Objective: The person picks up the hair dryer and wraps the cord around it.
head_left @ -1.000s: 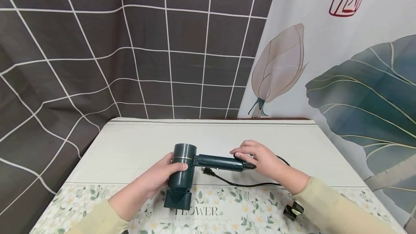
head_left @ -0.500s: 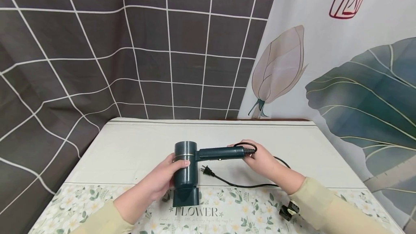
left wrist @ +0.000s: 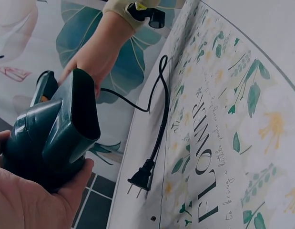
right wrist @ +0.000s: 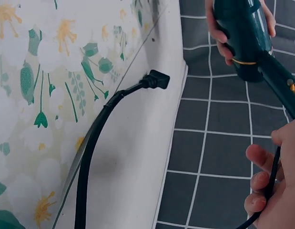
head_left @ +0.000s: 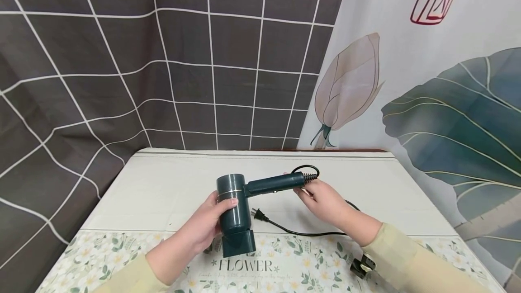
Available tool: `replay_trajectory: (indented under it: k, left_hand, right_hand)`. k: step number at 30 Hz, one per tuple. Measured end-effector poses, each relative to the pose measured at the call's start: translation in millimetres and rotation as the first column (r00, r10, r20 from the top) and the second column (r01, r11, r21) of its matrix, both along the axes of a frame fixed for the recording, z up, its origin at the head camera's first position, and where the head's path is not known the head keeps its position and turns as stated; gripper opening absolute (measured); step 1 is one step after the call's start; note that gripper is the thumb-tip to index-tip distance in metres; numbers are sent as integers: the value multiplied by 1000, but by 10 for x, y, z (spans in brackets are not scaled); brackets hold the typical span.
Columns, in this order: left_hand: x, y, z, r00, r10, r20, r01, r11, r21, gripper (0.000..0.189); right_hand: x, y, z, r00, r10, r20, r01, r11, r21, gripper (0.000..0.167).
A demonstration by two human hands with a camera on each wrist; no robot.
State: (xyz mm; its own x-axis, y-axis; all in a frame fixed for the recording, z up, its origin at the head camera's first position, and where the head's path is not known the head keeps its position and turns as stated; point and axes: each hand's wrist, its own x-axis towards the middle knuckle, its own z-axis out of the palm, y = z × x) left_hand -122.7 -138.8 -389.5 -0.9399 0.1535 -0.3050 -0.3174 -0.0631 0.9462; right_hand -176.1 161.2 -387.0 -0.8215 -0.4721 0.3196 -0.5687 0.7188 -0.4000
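Observation:
A dark green hair dryer (head_left: 239, 216) with a flat nozzle (head_left: 239, 244) is raised over the table, its handle slanting up to the right. My left hand (head_left: 203, 227) grips the barrel, thumb across its near side. At the handle's end, my right hand (head_left: 327, 200) holds the handle from below and behind. In the right wrist view the black cord (right wrist: 270, 186) runs across the curled fingers of that hand. A small cord loop stands above the handle's end. The two-prong plug (left wrist: 141, 176) lies on the table, just right of the barrel in the head view.
The table (head_left: 183, 171) has a pale cover with a flowered front band. A dark gridded curtain (head_left: 236, 80) hangs behind and on the left; a white printed curtain (head_left: 390, 80) hangs at the right. A black camera (head_left: 362, 266) sits on the right wrist.
The handle's end has swung upward, so the dryer tilts the other way, and its nozzle has shifted right. My right hand has slipped from above the handle's end to below it.

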Motion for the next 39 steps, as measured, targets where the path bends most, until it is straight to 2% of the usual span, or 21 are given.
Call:
replay_trajectory:
  k: [5, 13, 21, 28, 39]
  left_hand:
    - [15, 4, -3, 1000, 10, -11, -11, 1000, -13, 81]
    - [15, 0, -17, 999, 28, -26, -28, 999, -28, 84]
    - [-5, -28, -17, 997, 64, -35, -66, 994, -81, 88]
    - [5, -74, 4, 997, 46, -67, -58, 978, -199, 95]
    - [29, -120, -24, 997, 18, -80, -37, 968, -247, 90]
  right_hand:
    - [28, -27, -6, 999, -39, -24, 40, 998, 47, 10]
    - [49, -52, -33, 997, 5, -76, 1, 997, 81, 22]
    - [74, -45, -42, 989, 65, -134, -49, 992, 117, 24]
    - [110, -13, -48, 977, 121, -174, -101, 987, 122, 21]
    - [153, -13, -22, 950, 131, -284, -93, 985, 145, 16]
